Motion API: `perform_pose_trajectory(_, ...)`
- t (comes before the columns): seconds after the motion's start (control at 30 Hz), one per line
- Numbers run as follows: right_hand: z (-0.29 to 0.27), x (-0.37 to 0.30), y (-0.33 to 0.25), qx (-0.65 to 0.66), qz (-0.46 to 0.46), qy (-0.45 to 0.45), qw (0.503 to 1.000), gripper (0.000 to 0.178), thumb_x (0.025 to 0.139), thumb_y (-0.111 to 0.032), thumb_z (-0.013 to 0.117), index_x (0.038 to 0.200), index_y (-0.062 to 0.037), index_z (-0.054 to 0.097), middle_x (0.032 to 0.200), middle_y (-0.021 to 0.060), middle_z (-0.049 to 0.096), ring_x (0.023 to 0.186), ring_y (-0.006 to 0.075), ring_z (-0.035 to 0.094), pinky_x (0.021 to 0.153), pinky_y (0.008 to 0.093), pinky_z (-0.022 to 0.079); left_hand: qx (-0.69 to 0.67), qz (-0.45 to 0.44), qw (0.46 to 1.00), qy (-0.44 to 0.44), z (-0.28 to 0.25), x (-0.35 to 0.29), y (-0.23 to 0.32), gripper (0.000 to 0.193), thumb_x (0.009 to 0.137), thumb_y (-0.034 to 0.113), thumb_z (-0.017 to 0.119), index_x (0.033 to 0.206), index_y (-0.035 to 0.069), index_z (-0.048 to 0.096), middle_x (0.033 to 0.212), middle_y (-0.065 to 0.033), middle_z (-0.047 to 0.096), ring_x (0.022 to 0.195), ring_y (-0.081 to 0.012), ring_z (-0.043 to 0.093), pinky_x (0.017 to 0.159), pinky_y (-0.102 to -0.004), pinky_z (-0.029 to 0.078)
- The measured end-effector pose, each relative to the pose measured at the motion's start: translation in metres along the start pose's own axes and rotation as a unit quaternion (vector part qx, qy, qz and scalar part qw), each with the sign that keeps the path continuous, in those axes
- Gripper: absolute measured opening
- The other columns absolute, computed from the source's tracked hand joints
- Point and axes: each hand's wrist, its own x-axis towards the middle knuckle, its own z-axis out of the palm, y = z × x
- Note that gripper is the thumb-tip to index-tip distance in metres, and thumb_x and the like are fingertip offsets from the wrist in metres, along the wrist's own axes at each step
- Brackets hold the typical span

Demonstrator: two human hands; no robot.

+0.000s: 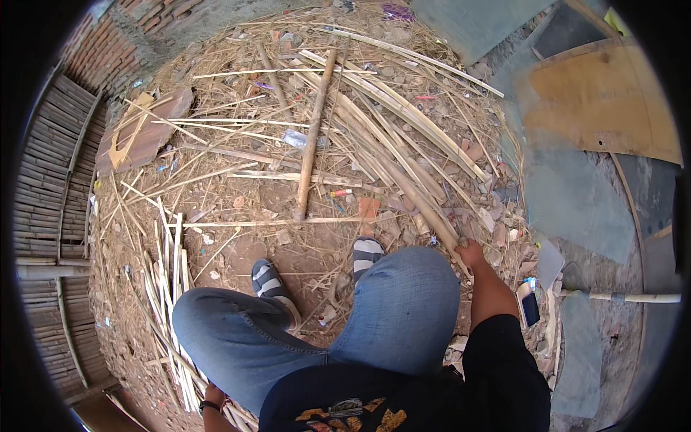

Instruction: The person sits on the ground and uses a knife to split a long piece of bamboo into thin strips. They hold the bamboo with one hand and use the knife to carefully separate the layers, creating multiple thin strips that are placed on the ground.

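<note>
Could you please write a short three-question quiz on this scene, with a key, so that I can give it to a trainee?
1. True or false: the right hand is gripping the near end of a thick bamboo pole.

2. Where does the person wear a dark band?
A) On the left wrist
B) On the right wrist
C) On both wrists

3. Fill in the missing word: a loose bundle of pale strips lies close beside the person's ____ knee.

Key: 1. True. 2. A. 3. Left.
</note>
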Motion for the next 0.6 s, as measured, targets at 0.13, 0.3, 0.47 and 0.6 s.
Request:
perform_pose_trajectory(0.13, 0.000, -0.001, 0.008, 0.017, 0.012, -0.015, 1.000, 0.061, 0.073, -0.037, 0.073, 0.116, 0.0049, 0.062, 0.104, 0.0266, 0.067, 0.098, 0.0370, 0.065, 0.087, 0.0396, 0.049, -0.027, -0.035, 0.999, 0.001, 0.003, -0.009, 0.017, 0.027, 0.094, 0.022, 0.052, 0.103, 0.001, 0.066, 0.073, -0.0080, 0.067, 0.057, -0.0174, 0.062, 0.049, -0.0326, 0.050)
perform_pose_trajectory(0.3, 0.008, -0.017, 0.009, 0.107, 0.034, -0.024, 0.993, 0.058, 0.073, -0.032, 0.073, 0.116, 0.0055, 0.062, 0.106, 0.0277, 0.066, 0.102, 0.0373, 0.065, 0.089, 0.0401, 0.048, -0.024, 0.008, 1.000, 0.005, 0.011, -0.027, 0.024, 0.027, 0.094, 0.022, 0.051, 0.101, 0.000, 0.065, 0.074, -0.0100, 0.067, 0.054, -0.0206, 0.063, 0.044, -0.0348, 0.050)
perform_pose_trajectory(0.47, 0.014, -0.024, 0.028, 0.150, -0.002, 0.054, 0.987, 0.063, 0.074, -0.027, 0.073, 0.122, 0.0101, 0.057, 0.108, 0.0265, 0.067, 0.101, 0.0366, 0.065, 0.089, 0.0374, 0.050, -0.044, 0.008, 0.999, -0.001, 0.015, -0.008, 0.006, 0.028, 0.094, 0.024, 0.052, 0.098, -0.001, 0.066, 0.076, -0.0118, 0.068, 0.057, -0.0226, 0.067, 0.046, -0.0355, 0.053)
perform_pose_trajectory(0.6, 0.012, -0.033, 0.033, 0.208, -0.007, 0.052, 0.977, 0.063, 0.075, -0.027, 0.072, 0.123, 0.0098, 0.056, 0.107, 0.0263, 0.067, 0.101, 0.0365, 0.066, 0.088, 0.0366, 0.050, -0.028, 0.027, 0.999, 0.000, 0.016, 0.010, -0.002, 0.030, 0.094, 0.026, 0.053, 0.100, -0.001, 0.065, 0.077, -0.0118, 0.069, 0.060, -0.0227, 0.068, 0.047, -0.0355, 0.053)
